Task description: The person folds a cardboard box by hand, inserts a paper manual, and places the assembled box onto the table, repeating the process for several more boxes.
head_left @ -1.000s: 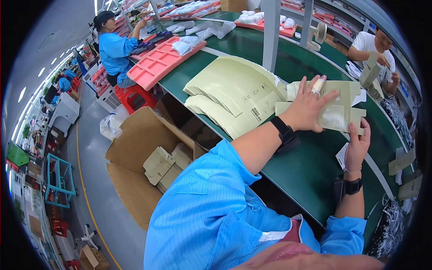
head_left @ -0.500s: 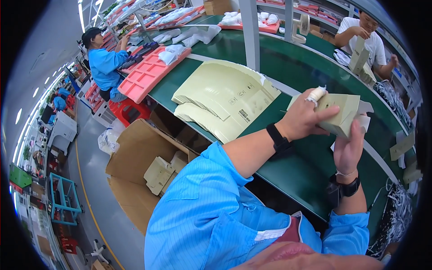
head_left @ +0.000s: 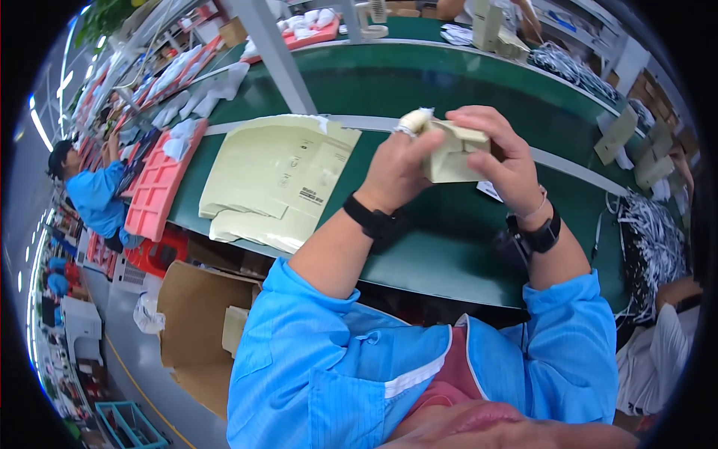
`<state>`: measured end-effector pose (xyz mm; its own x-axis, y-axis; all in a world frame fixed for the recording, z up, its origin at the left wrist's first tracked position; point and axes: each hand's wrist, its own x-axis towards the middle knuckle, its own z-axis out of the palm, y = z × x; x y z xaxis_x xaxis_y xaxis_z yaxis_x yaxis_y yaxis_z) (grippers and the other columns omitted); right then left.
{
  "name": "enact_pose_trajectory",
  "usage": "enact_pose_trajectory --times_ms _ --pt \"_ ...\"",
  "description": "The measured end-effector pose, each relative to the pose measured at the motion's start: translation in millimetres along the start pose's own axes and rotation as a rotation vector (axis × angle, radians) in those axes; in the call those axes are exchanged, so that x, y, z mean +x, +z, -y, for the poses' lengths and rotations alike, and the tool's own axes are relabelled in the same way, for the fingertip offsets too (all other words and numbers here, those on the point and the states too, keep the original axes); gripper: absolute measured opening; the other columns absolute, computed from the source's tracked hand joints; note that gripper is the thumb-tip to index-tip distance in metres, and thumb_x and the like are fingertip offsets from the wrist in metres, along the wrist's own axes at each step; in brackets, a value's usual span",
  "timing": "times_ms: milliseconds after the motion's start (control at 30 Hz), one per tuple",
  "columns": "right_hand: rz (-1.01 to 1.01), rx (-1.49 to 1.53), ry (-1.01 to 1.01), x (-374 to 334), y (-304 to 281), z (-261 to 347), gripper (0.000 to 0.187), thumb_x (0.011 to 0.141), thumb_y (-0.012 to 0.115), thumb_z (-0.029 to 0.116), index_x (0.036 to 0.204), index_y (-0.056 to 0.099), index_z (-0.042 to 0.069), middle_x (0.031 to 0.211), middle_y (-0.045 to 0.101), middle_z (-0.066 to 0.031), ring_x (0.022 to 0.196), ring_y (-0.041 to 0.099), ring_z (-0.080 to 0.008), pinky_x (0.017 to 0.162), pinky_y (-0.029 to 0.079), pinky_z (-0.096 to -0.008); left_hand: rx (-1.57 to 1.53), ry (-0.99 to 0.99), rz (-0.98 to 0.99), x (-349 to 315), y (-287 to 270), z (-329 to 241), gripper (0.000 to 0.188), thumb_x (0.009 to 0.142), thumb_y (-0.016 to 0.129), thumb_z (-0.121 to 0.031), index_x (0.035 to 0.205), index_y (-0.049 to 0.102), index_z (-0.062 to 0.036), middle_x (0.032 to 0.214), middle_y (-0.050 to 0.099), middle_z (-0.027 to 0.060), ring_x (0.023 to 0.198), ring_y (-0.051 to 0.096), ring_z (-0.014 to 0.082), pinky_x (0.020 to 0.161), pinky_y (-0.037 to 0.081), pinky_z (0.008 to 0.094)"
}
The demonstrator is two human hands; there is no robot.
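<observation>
My left hand [head_left: 396,168] curls round the left side of a small pale-yellow cardboard box [head_left: 453,166] (one finger wears a white wrap [head_left: 413,121]); my right hand [head_left: 510,163] grips its right, fingers bent, over the smooth dark-green worktop [head_left: 449,247].

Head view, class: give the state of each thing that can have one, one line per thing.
Small carton: folded into box shape, held in both hands
Left hand: gripping it
Right hand: gripping it
Carton blanks: flat, stacked
Cardboard box: open-topped
Pink tray: partly covered
</observation>
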<state>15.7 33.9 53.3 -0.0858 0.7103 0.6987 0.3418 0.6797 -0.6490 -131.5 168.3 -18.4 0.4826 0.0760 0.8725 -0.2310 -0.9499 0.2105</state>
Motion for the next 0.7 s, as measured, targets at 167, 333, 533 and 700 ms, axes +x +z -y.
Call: enact_pose_trajectory --times_ms 167,333,533,700 --pt "0.100 -0.303 0.051 0 -8 16 0.032 0.084 0.063 0.013 0.115 0.063 0.007 0.115 0.059 -0.0116 0.106 0.055 -0.0216 0.091 0.043 -0.0308 -0.183 -0.156 0.058 -5 6 7 0.090 0.057 0.081 -0.004 0.131 0.034 -0.0242 0.116 0.055 0.0171 0.091 0.060 0.0374 0.069 0.052 0.0400" --pt "-0.014 -0.416 0.082 1 4 21 0.034 0.077 0.066 0.004 0.111 0.065 0.007 0.109 0.063 -0.0102 0.100 0.058 -0.0219 0.086 0.046 -0.0314 0.079 0.099 -0.100 8 -4 -7 0.093 0.056 0.081 -0.004 0.132 0.030 -0.0236 0.115 0.056 0.0168 0.091 0.060 0.0377 0.070 0.052 0.0407" --pt "-0.147 -0.473 -0.047 -1 13 4 0.031 0.075 0.067 -0.001 0.105 0.067 0.006 0.102 0.065 -0.0095 0.096 0.059 -0.0221 0.084 0.048 -0.0320 0.093 0.107 -0.156 7 -3 -2 0.095 0.056 0.081 -0.004 0.133 0.031 -0.0240 0.114 0.058 0.0153 0.091 0.060 0.0370 0.072 0.052 0.0407" --pt "-0.119 -0.444 -0.046 -4 9 -3 0.037 0.075 0.066 -0.002 0.111 0.064 0.008 0.109 0.063 -0.0093 0.102 0.058 -0.0231 0.087 0.047 -0.0329 0.051 0.088 -0.136 7 -4 1 0.096 0.055 0.082 -0.003 0.134 0.032 -0.0235 0.117 0.057 0.0141 0.093 0.060 0.0373 0.075 0.051 0.0410"
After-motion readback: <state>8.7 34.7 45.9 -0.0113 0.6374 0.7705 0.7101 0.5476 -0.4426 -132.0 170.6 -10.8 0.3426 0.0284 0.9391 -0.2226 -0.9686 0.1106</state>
